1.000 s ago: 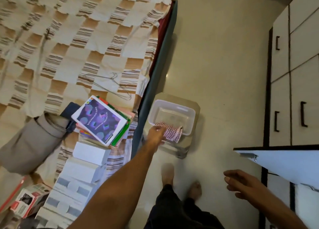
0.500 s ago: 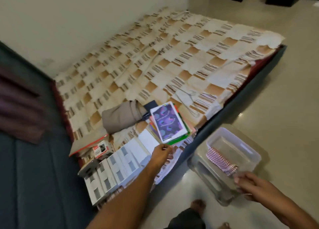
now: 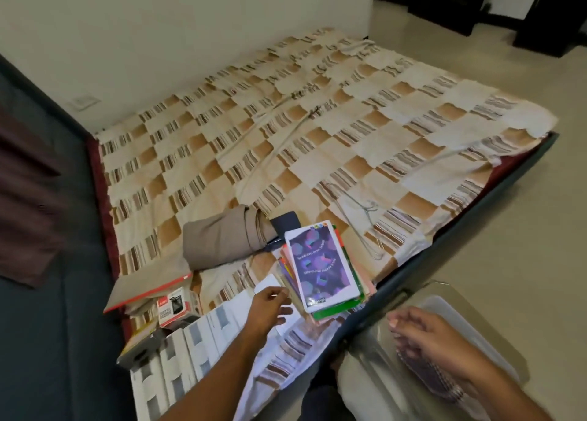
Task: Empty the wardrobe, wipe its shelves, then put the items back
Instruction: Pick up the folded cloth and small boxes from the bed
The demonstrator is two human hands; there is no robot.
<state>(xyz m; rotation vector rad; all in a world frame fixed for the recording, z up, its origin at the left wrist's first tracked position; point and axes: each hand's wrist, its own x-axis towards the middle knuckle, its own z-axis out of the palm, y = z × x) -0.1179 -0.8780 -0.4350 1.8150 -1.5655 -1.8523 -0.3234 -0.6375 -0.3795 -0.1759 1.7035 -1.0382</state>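
Lying on the checked bedspread (image 3: 317,141): stack of books (image 3: 324,274) near the bed's edge, rolled beige cloth (image 3: 222,242), white boxes (image 3: 178,350), wire hanger (image 3: 359,227). Left hand (image 3: 270,306), fingers loosely curled, empty, just beside the stack. Right hand (image 3: 425,335), fingers relaxed, over the clear tub (image 3: 470,319) and checked rag (image 3: 435,379); grip undeterminable.

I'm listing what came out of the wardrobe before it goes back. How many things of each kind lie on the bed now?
Stack of books: 1
Rolled beige cloth: 1
Wire hangers: 1 bunch, number unclear
Row of white boxes: 1, number unclear
Small red-and-white box: 1
Flat board with red edge: 1
Total: 6 groups
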